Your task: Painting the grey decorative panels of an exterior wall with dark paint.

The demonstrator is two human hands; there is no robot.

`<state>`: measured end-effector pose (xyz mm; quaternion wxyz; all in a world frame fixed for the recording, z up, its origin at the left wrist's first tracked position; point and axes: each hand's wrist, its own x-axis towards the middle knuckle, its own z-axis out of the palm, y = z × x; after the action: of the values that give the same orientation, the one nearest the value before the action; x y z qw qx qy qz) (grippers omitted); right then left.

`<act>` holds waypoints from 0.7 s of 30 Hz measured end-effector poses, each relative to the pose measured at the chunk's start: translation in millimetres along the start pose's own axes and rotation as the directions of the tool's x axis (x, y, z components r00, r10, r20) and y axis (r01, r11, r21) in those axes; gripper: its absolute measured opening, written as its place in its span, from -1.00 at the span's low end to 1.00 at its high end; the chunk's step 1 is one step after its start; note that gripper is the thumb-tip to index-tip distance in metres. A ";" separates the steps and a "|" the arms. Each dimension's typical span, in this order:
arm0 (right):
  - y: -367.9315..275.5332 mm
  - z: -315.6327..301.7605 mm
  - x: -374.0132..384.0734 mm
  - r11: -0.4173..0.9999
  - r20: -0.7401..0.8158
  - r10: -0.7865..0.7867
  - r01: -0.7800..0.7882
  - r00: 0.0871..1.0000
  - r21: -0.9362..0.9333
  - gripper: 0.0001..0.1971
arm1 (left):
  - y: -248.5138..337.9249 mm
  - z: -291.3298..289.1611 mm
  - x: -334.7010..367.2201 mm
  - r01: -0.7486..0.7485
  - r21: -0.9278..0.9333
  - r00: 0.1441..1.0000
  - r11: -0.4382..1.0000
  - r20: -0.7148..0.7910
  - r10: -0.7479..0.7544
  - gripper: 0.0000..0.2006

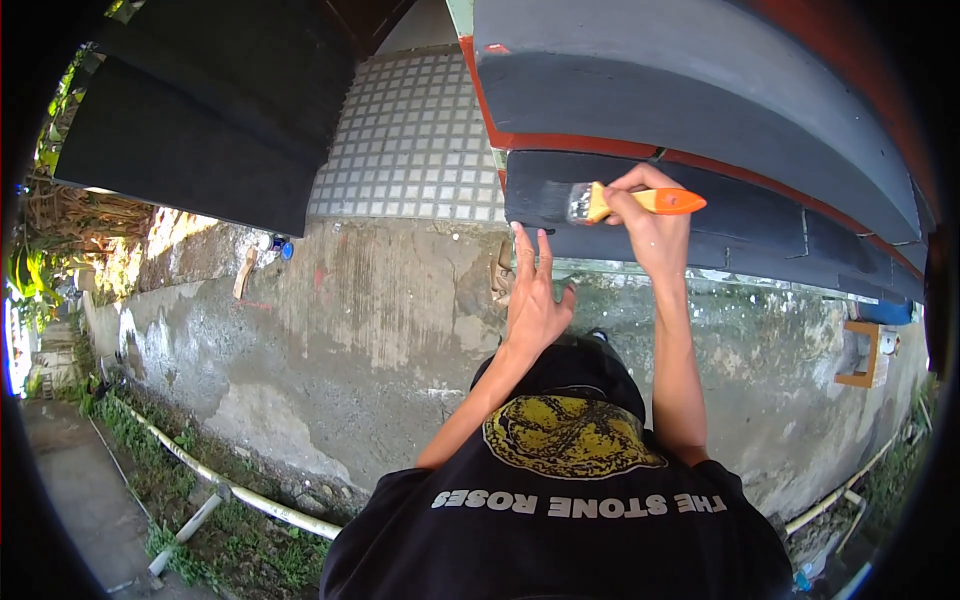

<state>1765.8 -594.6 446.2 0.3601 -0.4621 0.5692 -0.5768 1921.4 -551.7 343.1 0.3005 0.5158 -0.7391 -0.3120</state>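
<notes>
My right hand (650, 220) is closed around a paintbrush (680, 201) with an orange and yellow handle. Its paint-smeared bristles point left, against the dark grey wall (540, 185), where a wet-looking patch shows beside them. Spread fingers of my left hand (540, 305) reach up to the lower left corner of that grey surface, the fingertips at its edge. Nothing shows in the left hand. A small dark piece lies at the edge by those fingertips; I cannot make out what it is.
A tiled floor (410, 140) lies left of the wall, beside a large dark panel (200, 140). Worn concrete (350, 300) stretches around me. A wooden box (862, 353) stands at the right. White pipes (255, 508) run along the weeds behind. A blue cap-like object (287, 250) lies near the panel.
</notes>
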 end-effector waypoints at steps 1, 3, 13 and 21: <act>0.2 -11.3 -1.2 0.998 -0.079 -0.014 0.009 0.997 -0.064 -0.94 | -1.1 -1.3 -1.3 -0.006 0.010 1.000 1.000 -0.019 0.006 -0.20; -2.0 -36.6 -3.1 0.982 -0.189 -0.068 0.032 0.980 -0.189 -0.94 | -1.7 -1.2 -1.0 -0.014 0.030 1.000 0.999 -0.015 0.015 -0.20; 7.0 -31.9 -8.1 0.999 -0.220 0.017 -0.024 0.975 -0.028 -0.94 | -4.5 3.9 -0.3 -0.048 0.055 0.998 0.997 -0.029 0.050 -0.22; -4.2 -17.4 -4.3 1.000 -0.135 0.010 -0.007 0.991 0.021 -0.95 | 2.0 5.1 -0.3 -0.027 0.017 1.000 0.999 0.001 0.027 -0.25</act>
<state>1751.2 -584.6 451.1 0.3281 -0.4156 0.5883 -0.6112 1916.5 -550.1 341.4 0.3001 0.5082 -0.7488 -0.3016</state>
